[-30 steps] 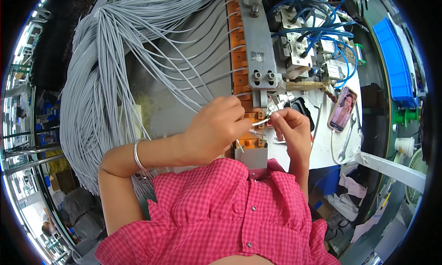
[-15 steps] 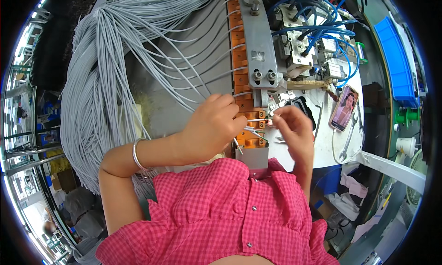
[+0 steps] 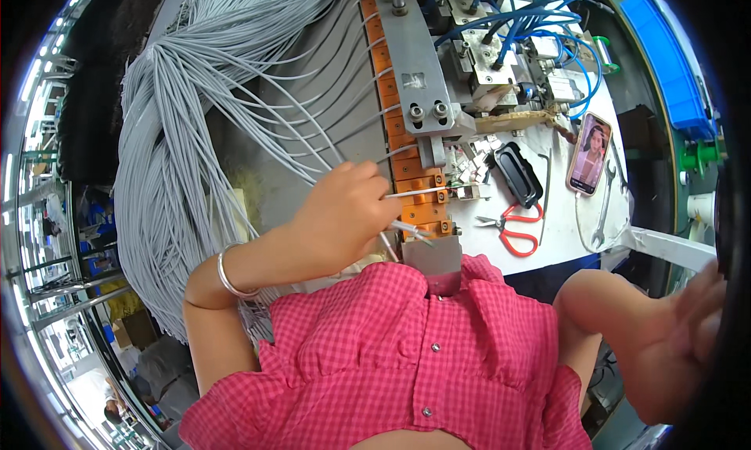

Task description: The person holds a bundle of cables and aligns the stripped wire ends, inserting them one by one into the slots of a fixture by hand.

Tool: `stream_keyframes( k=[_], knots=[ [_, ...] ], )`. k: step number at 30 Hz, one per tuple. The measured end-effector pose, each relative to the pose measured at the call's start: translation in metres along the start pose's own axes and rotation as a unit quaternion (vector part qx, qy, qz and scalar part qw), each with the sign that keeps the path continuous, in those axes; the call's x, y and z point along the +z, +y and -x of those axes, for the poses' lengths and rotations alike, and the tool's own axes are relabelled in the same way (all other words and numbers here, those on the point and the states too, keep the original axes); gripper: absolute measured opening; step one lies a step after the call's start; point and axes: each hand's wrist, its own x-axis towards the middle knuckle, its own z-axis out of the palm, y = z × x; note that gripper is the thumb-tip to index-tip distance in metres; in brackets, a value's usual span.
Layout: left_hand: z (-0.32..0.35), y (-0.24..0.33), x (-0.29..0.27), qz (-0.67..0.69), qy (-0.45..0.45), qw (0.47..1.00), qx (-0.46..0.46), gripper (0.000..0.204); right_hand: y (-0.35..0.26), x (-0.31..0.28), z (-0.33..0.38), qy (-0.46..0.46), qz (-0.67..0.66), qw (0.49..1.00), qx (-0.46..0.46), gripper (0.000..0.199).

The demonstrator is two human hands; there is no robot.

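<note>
Change: my right hand (image 3: 673, 348) is swinging away from the orange strip (image 3: 407, 149) and is now hanging at the lower right edge of the frame, well apart from the work; a second ago it was pinching the wire end together with the left.
Meaning: I judge the two-handed part of seating this wire is over, and I am carrying on one-handed.
Left hand (image 3: 344, 215): I am keeping it at the middle of the frame, fingers closed on a thin grey wire (image 3: 411, 192) whose end is lying across the strip's lower blocks.
Right hand state: blurred, fingers looking loosely spread, holding nothing that I can see.
Wires (image 3: 180, 137): a thick fan of smooth grey strands is spilling over the upper left.
Strip: orange blocks are running in a row down the middle, under a flat grey metal bar (image 3: 411, 59).
Bench (image 3: 547, 215): white top at right, with red-handled scissors (image 3: 512, 227), a phone (image 3: 588, 153) and a spanner (image 3: 604, 207).
Bracelet (image 3: 231, 274): a thin shiny metal band is sitting on my left wrist.
</note>
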Motion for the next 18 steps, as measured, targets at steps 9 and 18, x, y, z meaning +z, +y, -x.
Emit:
stream_keyframes(
  k=[9, 18],
  knots=[
    [-0.009, 0.01, -0.016, -0.01, -0.101, 0.995, -0.001, 0.01, 0.539, -0.573, 0.36, -0.024, -0.063, 0.992, -0.109, 0.028],
    [-0.003, 0.004, -0.019, -0.023, -0.092, 0.995, 0.018, 0.013, 0.76, -0.598, 0.291, -0.079, -0.162, 0.946, -0.269, 0.016]
  ],
)
